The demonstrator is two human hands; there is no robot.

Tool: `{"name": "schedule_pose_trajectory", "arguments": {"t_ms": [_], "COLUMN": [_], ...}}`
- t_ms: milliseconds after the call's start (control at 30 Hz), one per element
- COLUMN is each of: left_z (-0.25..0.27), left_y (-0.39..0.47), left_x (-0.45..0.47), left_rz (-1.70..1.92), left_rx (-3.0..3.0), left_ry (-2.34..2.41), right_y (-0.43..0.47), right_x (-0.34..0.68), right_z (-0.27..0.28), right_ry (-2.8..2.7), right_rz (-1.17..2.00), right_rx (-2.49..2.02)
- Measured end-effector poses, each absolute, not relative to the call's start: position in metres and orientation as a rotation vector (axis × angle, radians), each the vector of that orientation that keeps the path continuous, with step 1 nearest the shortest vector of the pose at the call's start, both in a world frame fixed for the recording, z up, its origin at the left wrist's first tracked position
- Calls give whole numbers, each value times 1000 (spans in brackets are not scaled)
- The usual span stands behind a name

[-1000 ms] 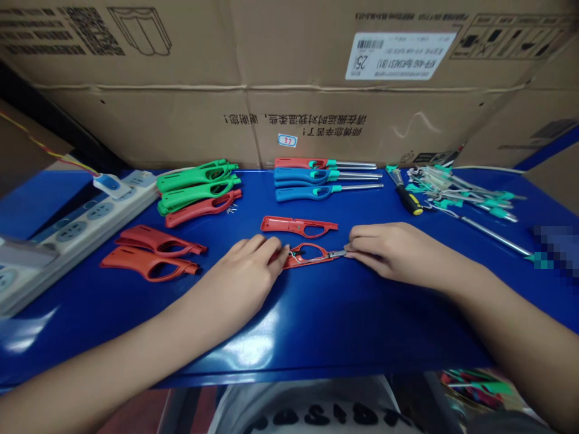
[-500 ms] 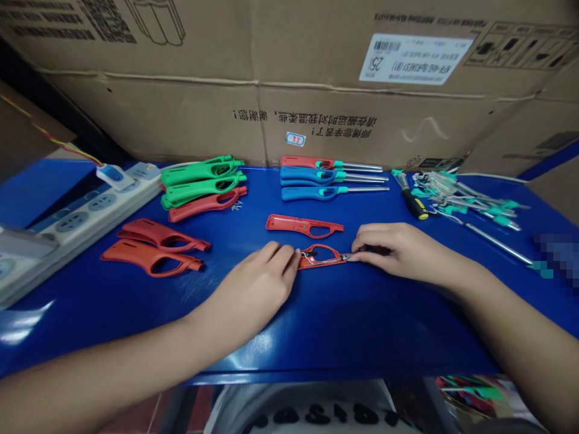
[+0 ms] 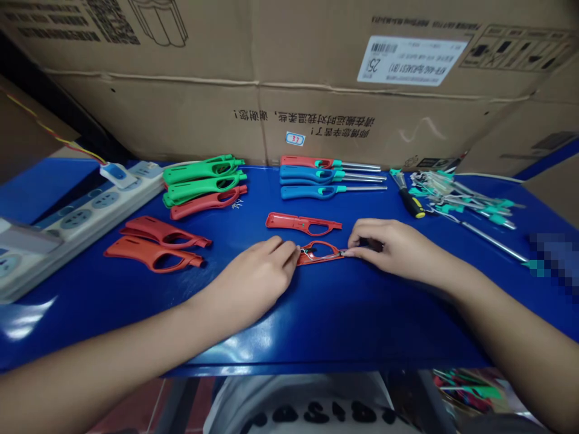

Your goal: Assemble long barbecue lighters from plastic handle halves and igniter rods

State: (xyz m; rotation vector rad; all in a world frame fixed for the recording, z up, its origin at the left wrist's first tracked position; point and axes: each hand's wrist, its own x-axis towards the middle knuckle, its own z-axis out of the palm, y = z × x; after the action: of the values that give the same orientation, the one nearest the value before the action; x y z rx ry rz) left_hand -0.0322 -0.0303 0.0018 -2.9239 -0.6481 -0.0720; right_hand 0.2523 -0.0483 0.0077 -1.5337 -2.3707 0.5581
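An orange lighter handle half [image 3: 306, 261] lies on the table, its hollow side up, with a thin pale wire inside. My left hand [image 3: 260, 274] is closed over its left end, thumb and fingers pinching there. At the right tip, the thumb and forefinger of my right hand [image 3: 389, 244] pinch a small grey nozzle piece [image 3: 343, 253]; the rest of that piece is hidden by the fingers. Just behind lies a matching red handle half [image 3: 287, 222], also hollow side up, touched by neither hand.
Left are orange handle shells [image 3: 131, 250], green handle shells [image 3: 190, 173] and a power strip [image 3: 106, 202]. Assembled blue lighters [image 3: 303, 191] lie at the back. Right are a screwdriver [image 3: 412, 204] and metal tubes with wires [image 3: 488, 238]. A cardboard box [image 3: 190, 114] walls the back.
The right fingertips and the small grey nozzle piece have shifted very slightly left at the handle's tip. The left hand keeps its pinch. The camera view has moved a little.
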Motion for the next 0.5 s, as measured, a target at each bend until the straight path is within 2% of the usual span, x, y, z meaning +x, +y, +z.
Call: {"name": "schedule_pose_trajectory", "arguments": {"t_ms": [233, 333, 500], "left_z": [-1, -4, -10], "left_y": [-25, -26, -24], "left_x": [-35, -34, -32], "left_rz": [-435, -470, -511], "left_rx": [-3223, -3290, -3360], "left_ry": [-917, -866, -801], "right_y": [-57, -59, -57], "right_x": [232, 226, 225], "right_z": [-1, -7, -13], "right_ry": [-2426, -2516, -2443], "right_rz": [500, 380, 474], "right_rx": [-1241, -1260, -1230]}}
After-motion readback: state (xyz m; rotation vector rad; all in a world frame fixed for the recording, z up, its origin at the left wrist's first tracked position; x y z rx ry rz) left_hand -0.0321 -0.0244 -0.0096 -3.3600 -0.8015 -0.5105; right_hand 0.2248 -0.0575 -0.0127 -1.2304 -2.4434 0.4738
